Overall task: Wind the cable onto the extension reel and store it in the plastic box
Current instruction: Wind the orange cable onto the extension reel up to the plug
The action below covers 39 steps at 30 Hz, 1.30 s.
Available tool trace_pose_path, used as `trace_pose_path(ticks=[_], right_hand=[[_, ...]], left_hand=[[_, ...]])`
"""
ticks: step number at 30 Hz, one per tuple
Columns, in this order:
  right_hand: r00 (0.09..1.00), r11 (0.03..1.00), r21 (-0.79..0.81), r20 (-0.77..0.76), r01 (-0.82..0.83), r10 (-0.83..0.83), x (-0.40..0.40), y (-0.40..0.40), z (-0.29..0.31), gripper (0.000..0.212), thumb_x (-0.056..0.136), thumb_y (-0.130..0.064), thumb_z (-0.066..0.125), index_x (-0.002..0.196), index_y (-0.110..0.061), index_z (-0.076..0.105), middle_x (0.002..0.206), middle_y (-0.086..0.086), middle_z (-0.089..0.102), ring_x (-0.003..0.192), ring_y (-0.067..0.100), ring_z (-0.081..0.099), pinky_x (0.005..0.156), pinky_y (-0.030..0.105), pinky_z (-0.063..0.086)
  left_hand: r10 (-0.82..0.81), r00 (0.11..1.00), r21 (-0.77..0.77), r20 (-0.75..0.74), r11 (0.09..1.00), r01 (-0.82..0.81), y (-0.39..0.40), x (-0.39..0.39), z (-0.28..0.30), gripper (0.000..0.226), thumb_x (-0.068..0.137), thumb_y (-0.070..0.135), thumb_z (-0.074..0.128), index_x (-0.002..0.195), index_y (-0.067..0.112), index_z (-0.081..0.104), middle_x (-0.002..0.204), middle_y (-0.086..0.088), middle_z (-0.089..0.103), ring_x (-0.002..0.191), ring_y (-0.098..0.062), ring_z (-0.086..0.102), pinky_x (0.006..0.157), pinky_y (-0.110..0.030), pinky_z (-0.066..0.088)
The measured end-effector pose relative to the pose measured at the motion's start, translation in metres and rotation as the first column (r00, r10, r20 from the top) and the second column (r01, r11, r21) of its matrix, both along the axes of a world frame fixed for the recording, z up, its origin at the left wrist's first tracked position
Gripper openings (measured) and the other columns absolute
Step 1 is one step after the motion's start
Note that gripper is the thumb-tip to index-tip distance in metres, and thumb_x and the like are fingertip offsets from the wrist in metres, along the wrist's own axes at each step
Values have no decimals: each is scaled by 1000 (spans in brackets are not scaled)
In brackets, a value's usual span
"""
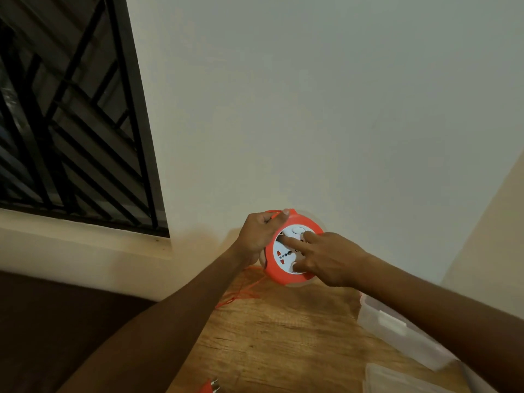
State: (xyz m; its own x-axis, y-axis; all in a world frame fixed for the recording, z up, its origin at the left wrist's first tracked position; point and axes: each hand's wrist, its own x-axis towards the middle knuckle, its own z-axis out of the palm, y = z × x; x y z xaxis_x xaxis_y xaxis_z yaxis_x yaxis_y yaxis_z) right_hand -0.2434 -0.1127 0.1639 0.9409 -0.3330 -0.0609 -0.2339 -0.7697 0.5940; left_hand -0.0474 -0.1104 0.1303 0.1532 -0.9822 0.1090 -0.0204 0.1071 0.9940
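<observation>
A pale wall (312, 109) and a barred window (71, 123) fill most of the view above the wooden tabletop (269, 336), where the clear plastic box (397, 330) and its lid (402, 378) run off the right and bottom edges and an orange plug (211, 387) is cut off below. The left hand (261, 234) curls round the rim of the orange extension reel (289, 248), held above the tabletop, pinching the cable (243, 290) at the top. The right hand (326, 259) lies on the white socket face with fingers extended, hiding part of it, while loose cable trails down, thin and blurred.
</observation>
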Motion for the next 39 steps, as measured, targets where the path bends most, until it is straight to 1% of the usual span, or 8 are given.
trace_pose_path(ticks=[6,13,17,21,24,30,34,39], right_hand=[[990,989,-85,-62,124,-130,15,6,-6,60,96,-26,60,149,-30,32,156,25,20,117,45,53,99,56,45],[908,927,32,192,373,-372,28,-1,-3,80,90,-46,63,153,-29,16,140,13,54,116,34,60,97,48,48],[602,813,392,547,430,-582,34,-2,-14,72,89,-66,46,149,-29,31,131,3,63,108,26,65,86,41,54],[407,695,633,567,340,-716,38,2,-23,71,89,-69,43,148,-28,38,136,1,61,115,24,62,92,41,52],[534,792,479,586,378,-609,30,12,-37,66,93,-58,45,150,-25,34,128,4,66,102,26,69,82,40,56],[934,992,56,333,115,-128,5,18,-30,41,69,-16,83,108,-19,72,125,18,64,90,35,70,57,40,58],[984,997,73,175,-2,-11,2,6,-15,52,84,-18,74,132,-28,57,151,18,38,119,39,55,80,48,59],[995,996,21,-42,-90,91,4,7,9,53,83,-25,77,132,-25,56,155,11,35,123,37,51,87,48,55]], left_hand=[[4,999,-19,47,1000,-4,-6,1,-1,23,95,50,68,94,30,78,91,2,84,79,-24,81,66,-33,66],[99,992,-32,-77,994,-101,-9,-1,-4,26,96,48,67,103,26,79,99,-2,83,84,-27,81,70,-37,67],[137,980,-59,-143,987,-147,-9,-3,-4,20,97,47,66,100,30,78,90,7,84,81,-21,82,65,-32,66],[173,977,-48,-128,982,-180,-11,-5,-9,17,96,47,67,93,34,76,85,10,83,78,-20,81,64,-30,65],[142,984,-8,-111,990,-143,-11,0,-12,28,96,49,67,99,24,79,88,1,84,78,-24,81,64,-33,65],[67,997,20,-39,998,-66,-7,13,-13,30,96,51,66,92,25,80,89,-3,84,75,-25,81,62,-32,65],[2,999,-4,39,1000,-2,-6,14,-13,31,96,51,65,94,24,81,92,-7,83,81,-31,80,69,-38,68],[-45,994,23,99,999,43,-5,13,-13,39,98,48,63,110,14,78,100,-8,83,85,-31,81,80,-45,67]])
